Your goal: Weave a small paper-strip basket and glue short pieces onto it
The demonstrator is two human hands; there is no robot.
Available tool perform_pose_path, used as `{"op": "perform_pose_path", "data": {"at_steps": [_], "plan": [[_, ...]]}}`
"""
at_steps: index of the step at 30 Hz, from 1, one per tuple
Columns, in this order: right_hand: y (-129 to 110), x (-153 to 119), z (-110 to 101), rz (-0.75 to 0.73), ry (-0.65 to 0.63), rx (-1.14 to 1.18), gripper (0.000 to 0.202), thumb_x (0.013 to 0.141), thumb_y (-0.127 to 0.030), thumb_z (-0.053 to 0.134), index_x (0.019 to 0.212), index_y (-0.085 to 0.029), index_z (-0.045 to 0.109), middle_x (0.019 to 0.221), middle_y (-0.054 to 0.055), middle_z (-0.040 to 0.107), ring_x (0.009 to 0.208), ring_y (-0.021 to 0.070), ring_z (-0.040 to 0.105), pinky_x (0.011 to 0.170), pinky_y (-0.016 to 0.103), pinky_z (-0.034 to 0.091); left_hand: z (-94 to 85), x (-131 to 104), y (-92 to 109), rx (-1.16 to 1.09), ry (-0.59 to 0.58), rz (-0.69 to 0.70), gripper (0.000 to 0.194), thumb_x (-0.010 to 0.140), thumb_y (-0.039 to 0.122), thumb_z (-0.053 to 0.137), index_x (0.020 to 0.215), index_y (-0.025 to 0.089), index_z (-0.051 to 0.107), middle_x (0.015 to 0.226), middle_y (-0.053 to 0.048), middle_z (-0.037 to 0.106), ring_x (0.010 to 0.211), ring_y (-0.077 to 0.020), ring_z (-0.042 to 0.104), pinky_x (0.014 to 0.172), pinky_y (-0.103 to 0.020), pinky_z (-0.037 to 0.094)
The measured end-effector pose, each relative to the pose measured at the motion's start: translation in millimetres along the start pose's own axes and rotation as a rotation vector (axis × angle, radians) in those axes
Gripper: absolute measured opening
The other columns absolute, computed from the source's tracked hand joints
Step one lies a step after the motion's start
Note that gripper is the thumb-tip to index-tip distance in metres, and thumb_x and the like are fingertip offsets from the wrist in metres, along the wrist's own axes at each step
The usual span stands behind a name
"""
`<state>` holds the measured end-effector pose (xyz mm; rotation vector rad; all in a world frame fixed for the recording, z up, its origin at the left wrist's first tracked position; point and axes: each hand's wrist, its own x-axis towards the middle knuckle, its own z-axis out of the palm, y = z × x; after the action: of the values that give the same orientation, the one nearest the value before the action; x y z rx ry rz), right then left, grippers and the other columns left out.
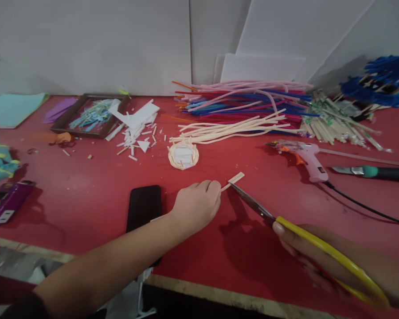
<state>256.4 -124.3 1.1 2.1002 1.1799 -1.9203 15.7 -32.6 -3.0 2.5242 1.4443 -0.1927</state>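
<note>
My left hand (198, 204) is closed around short cream pipe cleaners (236, 178), whose ends stick out to the right past my fingers. In my right hand (306, 252) is a pair of scissors (295, 229) with yellow handles. The blades point up and left, and their tip touches or overlaps the pipe cleaners just beyond my left fingers; whether they are closed on them I cannot tell. Behind my left hand lies a small round piece (183, 156), white in the middle with cream pipe cleaner pieces around its rim. A black phone (144, 204) lies beside my left wrist.
Long cream pipe cleaners (232, 129) and a coloured bundle (242, 99) lie at the back. On the right are a pink glue gun (314, 165) with its cord and a utility knife (375, 172). White scraps (138, 124), a brown frame (99, 129) and a purple device (11, 206) occupy the left.
</note>
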Motion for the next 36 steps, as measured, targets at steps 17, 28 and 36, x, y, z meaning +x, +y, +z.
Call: {"op": "perform_pose_path", "data": {"at_steps": [17, 28, 36], "plan": [[-25, -11, -7, -0.018, 0.041, -0.139, 0.072, 0.079, -0.092, 0.033, 0.060, -0.023, 0.041, 0.041, -0.003, 0.043, 0.037, 0.0078, 0.038, 0.040, 0.022, 0.030, -3.6, -2, 1, -0.010, 0.003, -0.006, 0.027, 0.101, 0.024, 0.037, 0.104, 0.018, 0.063, 0.097, -0.010, 0.073, 0.086, -0.0254, 0.069, 0.061, -0.032, 0.046], [-26, -11, -6, -0.010, 0.039, -0.110, 0.063, 0.085, -0.081, 0.042, 0.062, -0.022, 0.041, 0.041, -0.004, 0.039, 0.041, 0.0093, 0.047, 0.041, 0.018, 0.033, -1.8, -3, 0, -0.021, 0.013, 0.000, 0.026, 0.100, 0.023, 0.037, 0.103, 0.017, 0.062, 0.098, -0.011, 0.073, 0.088, -0.0265, 0.070, 0.063, -0.033, 0.047], [-20, -7, -11, -0.034, -0.013, -0.147, 0.068, 0.082, -0.089, 0.036, 0.066, -0.023, 0.043, 0.042, -0.002, 0.045, 0.040, 0.0096, 0.043, 0.041, 0.021, 0.031, -4.3, -5, -1, -0.030, 0.018, 0.003, 0.024, 0.099, 0.022, 0.039, 0.101, 0.017, 0.062, 0.097, -0.011, 0.073, 0.087, -0.0253, 0.069, 0.064, -0.032, 0.048]]}}
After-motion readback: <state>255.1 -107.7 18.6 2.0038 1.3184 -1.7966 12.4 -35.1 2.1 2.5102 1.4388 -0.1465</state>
